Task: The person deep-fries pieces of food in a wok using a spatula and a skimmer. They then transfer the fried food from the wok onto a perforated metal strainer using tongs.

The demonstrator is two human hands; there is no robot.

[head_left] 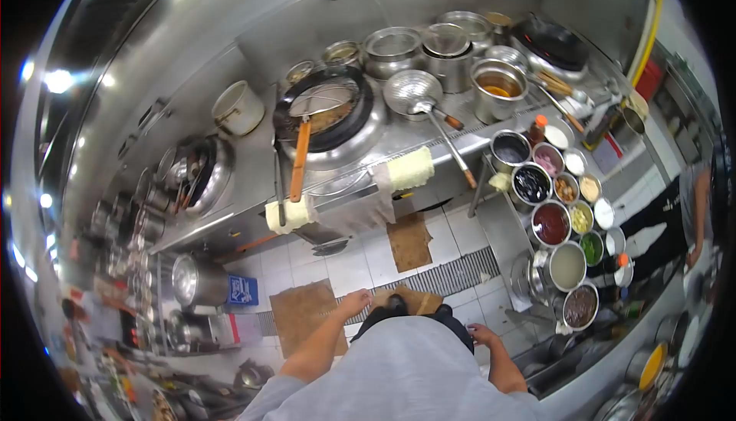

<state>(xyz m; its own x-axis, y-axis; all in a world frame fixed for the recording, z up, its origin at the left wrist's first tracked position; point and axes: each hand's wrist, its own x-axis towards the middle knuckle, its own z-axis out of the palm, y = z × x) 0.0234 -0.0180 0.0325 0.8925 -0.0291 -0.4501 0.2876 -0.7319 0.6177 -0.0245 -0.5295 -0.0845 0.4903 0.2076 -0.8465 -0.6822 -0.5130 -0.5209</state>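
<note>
My left hand [354, 304] hangs low in front of my left thigh, its fingers loosely apart, with nothing visible in it. At my right hip is my right hand [483, 335], fingers slightly bent and holding nothing that I can see. Both hands are well away from the stove. On the stove, a black wok [360, 95] carries a round mesh strainer [320, 99] with a wooden handle [301, 160]. To its right, a perforated skimmer [412, 91] lies across the counter, its long handle reaching past the front edge. A pot of amber liquid [500, 84] stands beside it.
Several tubs of sauces and ingredients, including a red sauce [551, 222], stand on my right. Folded cloths [410, 168] hang on the stove's edge. Cardboard [300, 314] lies on the tiled floor near a drain grate [468, 270]. Another person [694, 214] stands far right.
</note>
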